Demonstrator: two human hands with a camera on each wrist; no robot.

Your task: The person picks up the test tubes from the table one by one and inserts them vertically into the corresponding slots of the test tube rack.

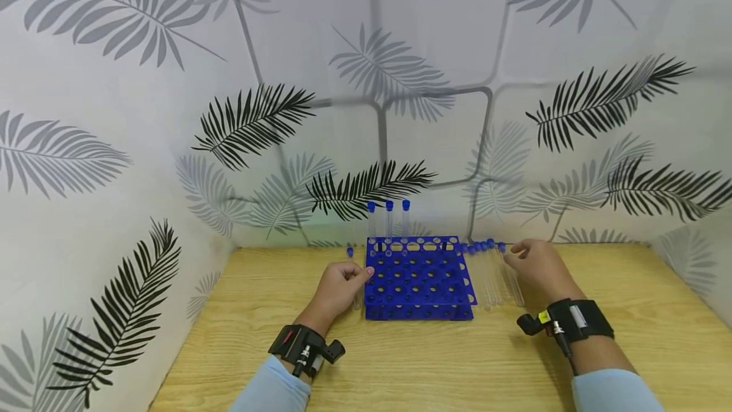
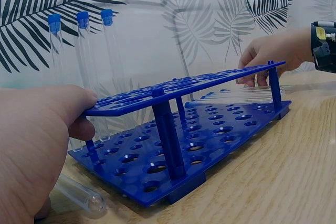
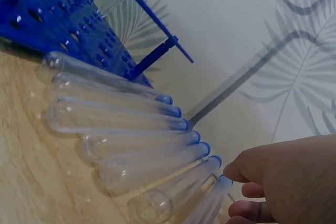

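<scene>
A blue test tube rack (image 1: 420, 278) stands on the table. My left hand (image 1: 338, 286) grips the left edge of its top plate, thumb above and fingers below. In the back row, three clear test tubes with blue caps (image 1: 389, 206) stand upright at the left. One capped tube (image 2: 84, 195) lies by the rack's left side, partly behind my left hand. To the right of the rack, several capped tubes (image 3: 121, 116) lie side by side. My right hand (image 1: 540, 266) pinches the capped end of the outermost tube (image 3: 210, 203) between thumb and finger.
The wood-grain table (image 1: 412, 367) meets a wall (image 1: 429, 138) with a leaf pattern close behind the rack. Each wrist carries a black strap (image 1: 580, 320) with a small camera. The rack's lower plate (image 2: 210, 135) has rows of holes.
</scene>
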